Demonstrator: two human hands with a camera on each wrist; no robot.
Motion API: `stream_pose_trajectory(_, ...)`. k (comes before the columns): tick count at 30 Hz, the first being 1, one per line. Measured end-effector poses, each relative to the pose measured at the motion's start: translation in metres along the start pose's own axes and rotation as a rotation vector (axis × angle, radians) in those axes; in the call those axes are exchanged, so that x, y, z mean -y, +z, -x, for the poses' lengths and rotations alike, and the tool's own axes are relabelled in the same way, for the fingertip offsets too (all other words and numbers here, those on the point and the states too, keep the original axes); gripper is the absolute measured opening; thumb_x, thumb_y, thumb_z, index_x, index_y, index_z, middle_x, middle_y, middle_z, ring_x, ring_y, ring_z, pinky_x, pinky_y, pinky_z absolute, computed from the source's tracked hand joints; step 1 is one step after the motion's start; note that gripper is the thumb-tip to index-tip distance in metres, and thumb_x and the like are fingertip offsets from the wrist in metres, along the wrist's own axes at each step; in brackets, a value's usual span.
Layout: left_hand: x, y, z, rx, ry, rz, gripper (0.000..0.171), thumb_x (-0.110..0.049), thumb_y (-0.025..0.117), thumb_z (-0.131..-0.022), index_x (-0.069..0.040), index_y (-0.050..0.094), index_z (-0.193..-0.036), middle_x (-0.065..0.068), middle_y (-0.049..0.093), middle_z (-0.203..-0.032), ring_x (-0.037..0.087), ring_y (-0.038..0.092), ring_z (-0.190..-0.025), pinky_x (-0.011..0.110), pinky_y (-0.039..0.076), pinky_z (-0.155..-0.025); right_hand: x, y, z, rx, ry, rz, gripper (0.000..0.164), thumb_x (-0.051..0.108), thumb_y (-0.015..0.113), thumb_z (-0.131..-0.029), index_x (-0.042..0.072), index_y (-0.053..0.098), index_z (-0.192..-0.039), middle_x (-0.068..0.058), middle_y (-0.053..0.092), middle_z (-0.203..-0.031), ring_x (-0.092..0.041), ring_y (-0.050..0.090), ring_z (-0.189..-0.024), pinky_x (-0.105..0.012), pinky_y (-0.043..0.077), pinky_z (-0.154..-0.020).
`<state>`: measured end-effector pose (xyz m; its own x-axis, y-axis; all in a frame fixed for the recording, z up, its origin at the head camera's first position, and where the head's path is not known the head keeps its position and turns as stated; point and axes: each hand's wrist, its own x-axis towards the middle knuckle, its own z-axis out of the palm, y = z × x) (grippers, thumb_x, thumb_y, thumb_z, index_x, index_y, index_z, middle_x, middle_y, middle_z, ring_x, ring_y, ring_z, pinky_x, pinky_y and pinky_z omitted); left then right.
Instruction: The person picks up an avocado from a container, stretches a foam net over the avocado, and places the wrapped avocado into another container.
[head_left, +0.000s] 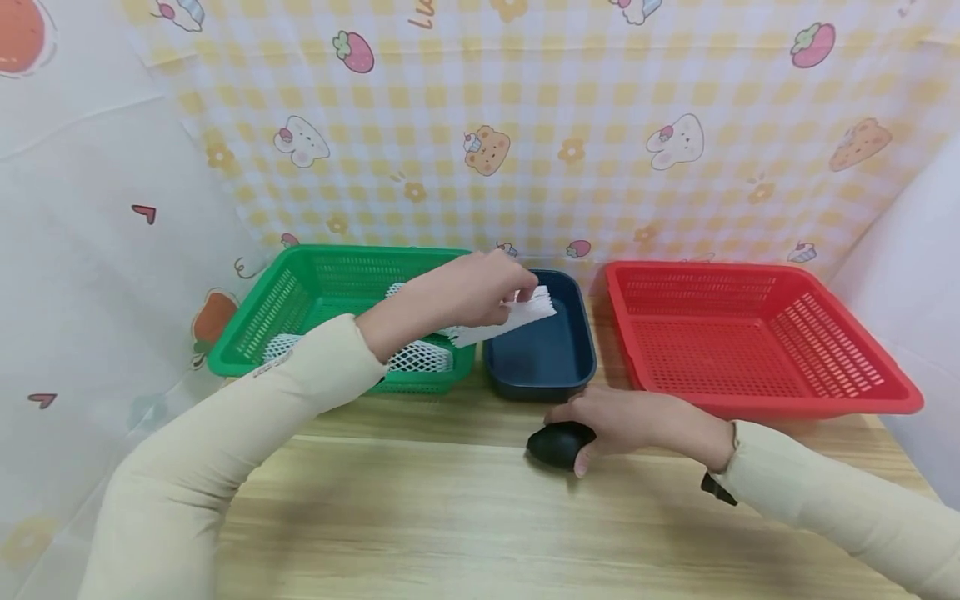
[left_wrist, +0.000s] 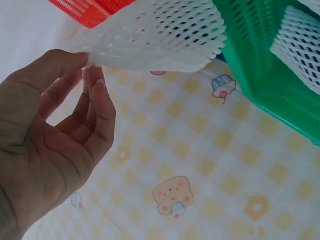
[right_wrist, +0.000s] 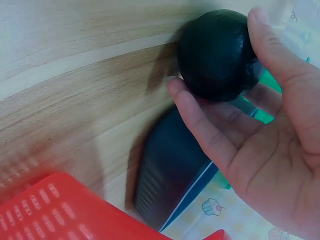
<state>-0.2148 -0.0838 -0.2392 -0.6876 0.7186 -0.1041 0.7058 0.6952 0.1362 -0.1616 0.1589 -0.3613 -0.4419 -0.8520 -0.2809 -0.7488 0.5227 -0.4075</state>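
Observation:
Above the dark blue tray (head_left: 540,354), my left hand (head_left: 480,292) pinches a white foam fruit net (head_left: 531,310) by one end, between thumb and fingertips. In the left wrist view the net (left_wrist: 165,35) hangs out flat from the fingers, its mesh showing. My right hand (head_left: 626,421) grips a dark, smooth avocado (head_left: 557,446) in front of the tray, low over the table. The right wrist view shows the avocado (right_wrist: 215,55) between the thumb and the curled fingers, its skin nearly black.
A green basket (head_left: 345,271) stands at the left, holding several things in white foam nets (head_left: 423,358), partly hidden by the left arm. The red basket (head_left: 705,354) stands to the right of the tray. A patterned cloth (head_left: 525,108) hangs behind them.

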Motion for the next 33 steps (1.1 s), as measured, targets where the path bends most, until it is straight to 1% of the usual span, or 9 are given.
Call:
stream_pose_trajectory(4, 0.001, 0.003, 0.010, -0.006, 0.015, -0.031, 0.020, -0.008, 0.069, -0.094, -0.013, 0.071, -0.114, 0.005, 0.064, -0.105, 0.020, 0.059, -0.090, 0.028, 0.052, -0.069, 0.000, 0.002, 0.002, -0.010, -0.009, 0.006, 0.065, 0.037, 0.087, -0.079, 0.006, 0.064, -0.132, 0.003, 0.066, -0.113, -0.010, 0.059, -0.096, -0.030, 0.051, -0.081)
stream_pose_trajectory(10, -0.001, 0.010, 0.019, -0.014, 0.050, -0.036, 0.021, -0.007, 0.068, -0.095, -0.012, 0.071, -0.115, 0.006, 0.063, -0.105, 0.020, 0.060, -0.089, 0.029, 0.052, -0.070, 0.001, 0.004, 0.004, -0.025, -0.001, 0.038, 0.069, 0.041, 0.085, -0.081, 0.007, 0.062, -0.136, 0.003, 0.065, -0.117, -0.014, 0.059, -0.101, -0.032, 0.051, -0.082)
stream_pose_trajectory(17, 0.000, 0.015, 0.022, -0.035, 0.065, -0.043, 0.021, -0.006, 0.069, -0.094, -0.010, 0.071, -0.114, 0.007, 0.065, -0.105, 0.020, 0.062, -0.090, 0.029, 0.053, -0.070, 0.001, 0.006, 0.006, -0.051, -0.007, 0.054, 0.070, 0.042, 0.085, -0.081, 0.007, 0.062, -0.136, 0.001, 0.062, -0.119, -0.018, 0.057, -0.106, -0.036, 0.051, -0.086)
stream_pose_trajectory(20, 0.000, 0.016, 0.022, -0.028, 0.061, -0.043, 0.021, -0.006, 0.069, -0.094, -0.010, 0.071, -0.115, 0.007, 0.065, -0.106, 0.020, 0.062, -0.091, 0.029, 0.053, -0.070, 0.002, 0.004, 0.007, -0.048, 0.019, 0.040, 0.073, 0.042, 0.087, -0.079, 0.005, 0.061, -0.137, -0.001, 0.064, -0.120, -0.017, 0.060, -0.105, -0.037, 0.052, -0.088)
stream_pose_trajectory(23, 0.001, 0.017, 0.021, -0.024, 0.060, -0.040, 0.022, -0.006, 0.069, -0.094, -0.010, 0.071, -0.116, 0.007, 0.065, -0.106, 0.020, 0.062, -0.091, 0.029, 0.053, -0.070, 0.005, 0.000, 0.010, -0.040, 0.081, 0.018, 0.077, 0.043, 0.087, -0.078, 0.004, 0.060, -0.139, -0.001, 0.066, -0.115, -0.012, 0.063, -0.095, -0.034, 0.054, -0.083)
stream_pose_trajectory(26, 0.002, 0.018, 0.020, -0.029, 0.064, -0.039, 0.022, -0.006, 0.070, -0.094, -0.010, 0.071, -0.115, 0.007, 0.065, -0.106, 0.020, 0.062, -0.092, 0.029, 0.053, -0.070, 0.007, -0.005, 0.014, -0.034, 0.146, 0.004, 0.078, 0.044, 0.087, -0.079, 0.007, 0.058, -0.141, 0.002, 0.066, -0.096, -0.007, 0.062, -0.075, -0.031, 0.053, -0.070)
stream_pose_trajectory(28, 0.002, 0.019, 0.020, -0.033, 0.068, -0.040, 0.022, -0.006, 0.070, -0.094, -0.010, 0.071, -0.115, 0.008, 0.066, -0.106, 0.020, 0.062, -0.092, 0.029, 0.053, -0.069, 0.008, -0.008, 0.016, -0.037, 0.169, 0.005, 0.077, 0.044, 0.086, -0.080, 0.009, 0.058, -0.142, 0.005, 0.062, -0.087, -0.005, 0.058, -0.067, -0.029, 0.051, -0.063)
stream_pose_trajectory(31, 0.004, 0.021, 0.018, -0.033, 0.075, -0.041, 0.022, -0.005, 0.070, -0.094, -0.010, 0.071, -0.116, 0.008, 0.066, -0.107, 0.020, 0.062, -0.092, 0.029, 0.053, -0.070, 0.006, -0.011, 0.020, -0.045, 0.167, 0.010, 0.076, 0.045, 0.084, -0.082, 0.011, 0.057, -0.144, 0.009, 0.059, -0.079, -0.006, 0.056, -0.067, -0.029, 0.049, -0.061)
stream_pose_trajectory(33, 0.004, 0.022, 0.018, -0.026, 0.077, -0.037, 0.023, -0.005, 0.069, -0.094, -0.010, 0.071, -0.116, 0.008, 0.066, -0.107, 0.021, 0.062, -0.093, 0.029, 0.054, -0.070, 0.005, -0.013, 0.021, -0.054, 0.153, 0.005, 0.075, 0.044, 0.084, -0.082, 0.009, 0.057, -0.143, 0.010, 0.061, -0.085, -0.005, 0.057, -0.070, -0.029, 0.050, -0.063)
